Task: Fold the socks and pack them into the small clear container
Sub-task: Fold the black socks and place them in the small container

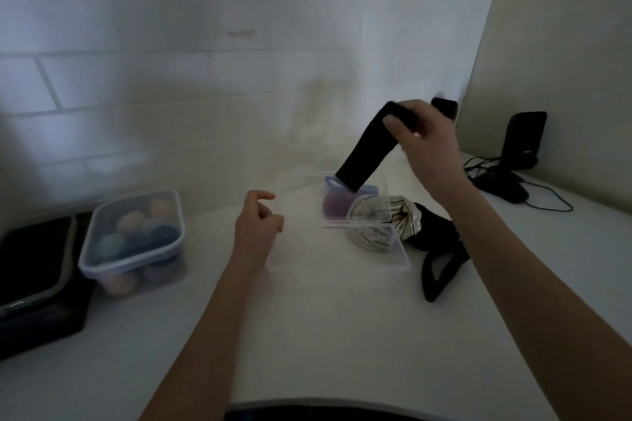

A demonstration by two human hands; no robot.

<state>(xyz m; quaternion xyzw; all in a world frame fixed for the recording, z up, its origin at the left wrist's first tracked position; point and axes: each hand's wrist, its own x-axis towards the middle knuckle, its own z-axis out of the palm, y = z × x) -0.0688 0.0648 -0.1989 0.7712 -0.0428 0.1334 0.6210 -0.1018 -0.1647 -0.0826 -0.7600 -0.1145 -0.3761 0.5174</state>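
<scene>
So right now the right hand (424, 137) is pinching a black sock (367, 150) by its top end, thumb and fingers closed on the fabric, and the sock hangs at a slant with its lower end dipping into the small clear container (369, 212) in the middle of the white counter (325, 318). The left hand (258, 222) is loosely curled and holding nothing; it looks to be right at the container's left edge, though the plastic is so see-through I can't tell if it's actually touching. There's already something purple (337, 207) and a pale striped sock (372, 229) bunched in there, plus more dark socks (434, 249) lying on the counter just right of it. Judging from this, the sock looks more dangled than folded (could be folded flat lengthwise, too blurry to say), so my advice: don't just drop it in. Steady the box with the free hand so it doesn't skid or tip, lower the sock so it stacks on itself in neat layers, and press it down beside the purple one rather than on top, so there's room left for the rest. The other lidded tub (131, 236) of colourful balls off to the left isn't part of this.
</scene>
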